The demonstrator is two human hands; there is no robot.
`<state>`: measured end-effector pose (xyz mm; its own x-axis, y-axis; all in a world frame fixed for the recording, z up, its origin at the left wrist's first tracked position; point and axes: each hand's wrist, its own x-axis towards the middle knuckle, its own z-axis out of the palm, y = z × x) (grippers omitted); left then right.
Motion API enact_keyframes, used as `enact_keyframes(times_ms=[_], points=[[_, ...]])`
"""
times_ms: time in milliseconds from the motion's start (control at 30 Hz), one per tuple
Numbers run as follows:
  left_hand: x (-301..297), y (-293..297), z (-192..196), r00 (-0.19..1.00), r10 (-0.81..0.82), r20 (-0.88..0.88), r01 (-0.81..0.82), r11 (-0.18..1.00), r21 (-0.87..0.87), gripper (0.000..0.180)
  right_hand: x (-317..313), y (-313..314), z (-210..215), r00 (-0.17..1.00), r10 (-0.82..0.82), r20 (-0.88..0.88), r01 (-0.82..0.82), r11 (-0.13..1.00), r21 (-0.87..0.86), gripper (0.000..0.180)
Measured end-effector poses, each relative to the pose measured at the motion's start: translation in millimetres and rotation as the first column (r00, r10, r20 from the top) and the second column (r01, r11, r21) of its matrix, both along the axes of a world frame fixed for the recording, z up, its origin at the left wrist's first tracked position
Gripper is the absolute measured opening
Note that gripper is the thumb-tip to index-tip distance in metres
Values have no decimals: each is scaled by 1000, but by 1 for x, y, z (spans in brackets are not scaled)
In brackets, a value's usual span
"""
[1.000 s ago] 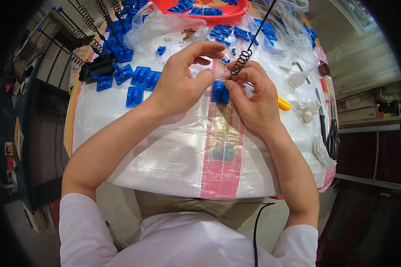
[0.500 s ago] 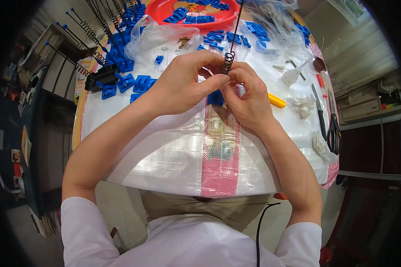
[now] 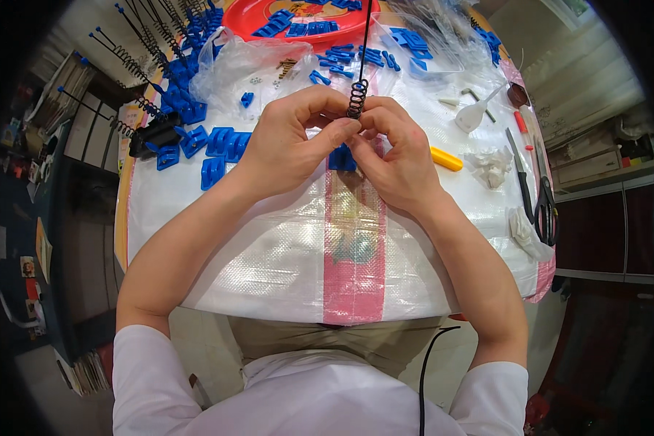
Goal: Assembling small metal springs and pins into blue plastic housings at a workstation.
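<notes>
Between my two hands stands a black coil spring with a long straight wire rising from its top. My left hand is closed, its thumb and fingertips pinching at the foot of the coil. From the other side my right hand is closed too, its fingers at the same spot. Just under the fingertips a blue plastic piece shows; my fingers hide where it meets the spring. To the left of my left hand lie several blue plastic brackets.
Finished-looking blue pieces with springs crowd the far left. A red basin with blue parts stands at the back, near a clear plastic bag and small brass screws. At right lie a yellow-handled tool, a knife and scissors.
The view has shifted slightly, so the table things sit a little differently in it. Both hands stay closed around the foot of the spring, which still stands upright.
</notes>
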<state>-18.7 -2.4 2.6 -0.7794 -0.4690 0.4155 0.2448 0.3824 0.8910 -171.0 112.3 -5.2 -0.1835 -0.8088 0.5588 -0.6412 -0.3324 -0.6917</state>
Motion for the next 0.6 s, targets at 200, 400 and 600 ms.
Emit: enact_keyframes(times_ms=[200,400,600], points=[[0,3,3,1000,-21,22,19,998,56,15,0,0,0,1000,-7,12,7,1000,11,14],[-1,4,0,999,-30,14,29,993,110,15,-1,0,-1,1000,-5,10,5,1000,4,14],[-3,3,-5,999,-25,-25,28,987,155,18,0,0,-1,1000,-7,30,7,1000,14,14]])
